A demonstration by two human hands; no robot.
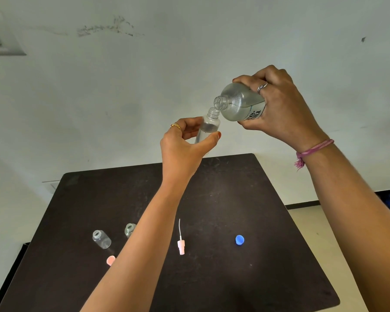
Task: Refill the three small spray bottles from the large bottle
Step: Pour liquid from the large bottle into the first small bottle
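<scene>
The large bottle (pixel 241 104) is tipped neck-down to the left, held up in the air above the far edge of the desk (pixel 234 278). Its open mouth sits just over the open neck of a small spray bottle (pixel 206 127), and clear liquid lies in its lower side. The right hand (pixel 279 109) grips the large bottle around its body, fingers (pixel 260 83) curled over the top and thumb underneath. The left hand (pixel 185 145) holds the small bottle nearly upright, thumb and fingers clamped around its lower part.

Down on the dark desk, two more small bottles stand open and uncapped: one (pixel 101 239) at the left, the other (pixel 130 230) just beside the left forearm and partly hidden by it. A pink cap (pixel 110 260) lies near the first. A pink spray head (pixel 180 244) with its thin tube lies flat right of the forearm. A blue cap (pixel 239 240) rests well apart to the right.
</scene>
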